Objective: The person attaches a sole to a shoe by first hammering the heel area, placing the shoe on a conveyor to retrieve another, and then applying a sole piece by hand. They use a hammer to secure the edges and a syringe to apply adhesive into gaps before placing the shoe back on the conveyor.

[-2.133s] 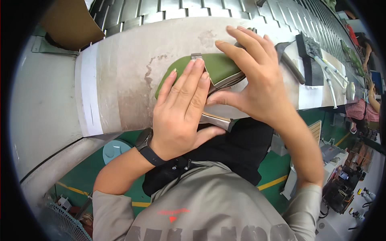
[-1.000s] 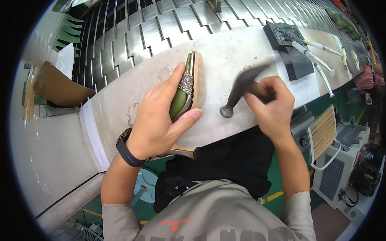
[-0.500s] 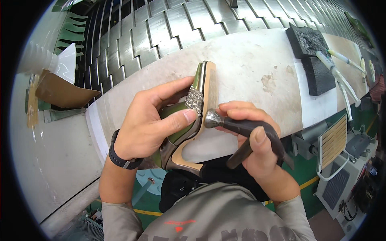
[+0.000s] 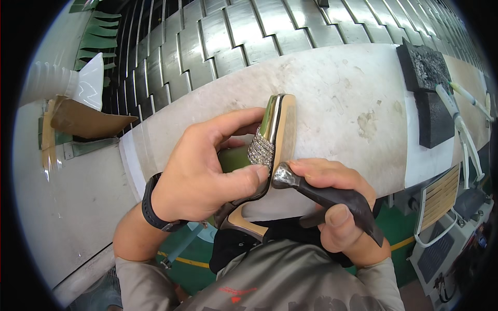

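Observation:
A high-heeled shoe [image 4: 285, 129] with a tan sole, a shiny metallic edge and a glittering stone-studded band lies on its side, the sole facing right. Green material shows inside it. My left hand [image 4: 199, 168] is wrapped round the upper, thumb pressed near the band, and partly hides it. In my right hand [image 4: 340, 223] is a hammer [image 4: 334, 199] with a dark handle and a rounded metal face. That face is at the sole's edge, by the middle of the shoe; whether it touches I cannot tell.
Under the shoe is a pale, stained worktop [image 4: 332, 88], with a slatted metal conveyor [image 4: 249, 36] beyond. Dark foam blocks [image 4: 436, 122] and white-handled tools [image 4: 464, 132] lie at right. A brown curved sheet [image 4: 91, 122] and a white hose nozzle [image 4: 91, 83] stand at left.
Both hands, the shoe and the hammer sit slightly lower and further right in the picture, as the surroundings also shift. The hammer's handle has tilted more downward to the right. Both grips continue.

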Demonstrator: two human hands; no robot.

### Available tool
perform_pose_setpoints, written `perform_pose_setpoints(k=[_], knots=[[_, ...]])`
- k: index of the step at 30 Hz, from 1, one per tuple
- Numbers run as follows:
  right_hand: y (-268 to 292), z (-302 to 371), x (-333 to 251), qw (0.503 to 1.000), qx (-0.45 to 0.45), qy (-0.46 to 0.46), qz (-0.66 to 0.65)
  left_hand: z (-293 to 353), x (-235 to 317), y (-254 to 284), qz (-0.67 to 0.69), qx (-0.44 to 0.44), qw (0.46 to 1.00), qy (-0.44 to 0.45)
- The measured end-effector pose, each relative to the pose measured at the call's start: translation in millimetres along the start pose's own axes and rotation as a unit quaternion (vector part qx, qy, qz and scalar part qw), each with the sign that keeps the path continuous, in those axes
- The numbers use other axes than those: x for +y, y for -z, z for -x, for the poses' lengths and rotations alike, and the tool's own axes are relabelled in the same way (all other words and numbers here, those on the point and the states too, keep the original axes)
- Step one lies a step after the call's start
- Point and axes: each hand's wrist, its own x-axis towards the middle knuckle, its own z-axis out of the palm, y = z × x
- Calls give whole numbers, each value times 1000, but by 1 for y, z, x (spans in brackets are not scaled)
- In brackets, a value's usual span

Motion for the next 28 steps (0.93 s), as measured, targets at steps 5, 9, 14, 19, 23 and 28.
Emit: perform_pose_setpoints(k=[5,9,14,19,23,28], knots=[[14,-21,-12,994,-75,35,76,0,-12,4,-35,-15,997,-61],[15,-59,-52,951,-184,43,244,-4,-19,3,-61,-36,991,-116],[-7,-98,-87,888,-276,-11,369,2,-31,2,-189,-24,956,-225],[3,-62,-65,938,-161,11,308,7,-32,-21,-286,45,924,-252],[2,-74,-73,942,-156,-51,291,6,-34,-24,-294,65,921,-249],[5,-108,-87,907,-230,-138,326,5,-32,-24,-298,59,923,-235]])
